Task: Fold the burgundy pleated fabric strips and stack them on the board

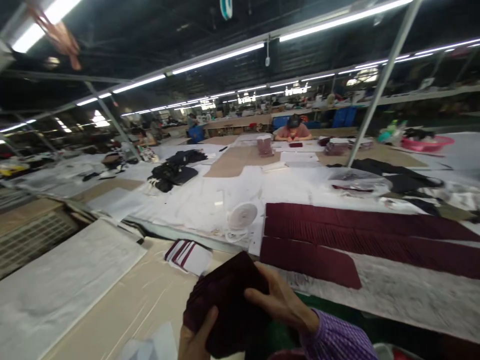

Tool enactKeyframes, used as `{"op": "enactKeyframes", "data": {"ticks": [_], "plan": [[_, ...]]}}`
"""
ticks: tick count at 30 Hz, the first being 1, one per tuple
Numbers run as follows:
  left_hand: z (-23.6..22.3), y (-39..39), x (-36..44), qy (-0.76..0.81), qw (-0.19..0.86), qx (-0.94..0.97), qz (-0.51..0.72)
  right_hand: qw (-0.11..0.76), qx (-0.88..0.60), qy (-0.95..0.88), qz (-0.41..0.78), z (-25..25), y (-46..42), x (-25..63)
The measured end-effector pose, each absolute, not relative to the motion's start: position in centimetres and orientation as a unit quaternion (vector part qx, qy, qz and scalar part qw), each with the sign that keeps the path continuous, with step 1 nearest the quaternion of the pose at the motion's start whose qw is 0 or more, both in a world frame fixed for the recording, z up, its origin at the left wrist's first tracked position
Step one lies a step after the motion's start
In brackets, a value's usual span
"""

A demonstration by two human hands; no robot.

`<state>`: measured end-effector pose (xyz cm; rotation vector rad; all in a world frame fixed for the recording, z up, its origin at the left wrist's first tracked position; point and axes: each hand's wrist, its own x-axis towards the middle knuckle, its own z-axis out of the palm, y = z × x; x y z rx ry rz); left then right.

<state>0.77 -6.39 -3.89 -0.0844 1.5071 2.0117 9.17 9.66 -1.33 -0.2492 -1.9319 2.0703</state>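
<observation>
Garment workshop, large hall: long white-covered worktables [204, 202] ran ahead of fingers [268, 274]; rows of maroon fabric panels [307, 260] lay right of fingers, coil of white tape [243, 216] beyond, heap of black cloth [174, 172] farther beyond and left. Well past fingers, co-worker [294, 131] leaned over worktable; fluorescent tubes [221, 58] hung in rows high above.

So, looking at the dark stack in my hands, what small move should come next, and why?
Perhaps use the right hand to ease one layer loose from the dark stack: that thumb lies on its upper face, the left hand grips the lower left side, and the layers look stepped along the left edge.
</observation>
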Motion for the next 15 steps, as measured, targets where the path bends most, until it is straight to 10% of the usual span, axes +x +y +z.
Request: {"op": "enactKeyframes", "data": {"ticks": [7, 15], "plan": [[-4.4, -5.8, 0.0, 0.602, 0.237, -0.059, 0.761, 0.239, -0.135, -0.814, 0.511, -3.0, 7.6, 7.7], [-2.4, -7.2, -0.5, 0.557, 0.276, -0.041, 0.782, 0.074, -0.017, -0.677, 0.732, 0.4, 9.2, 7.1]]}}
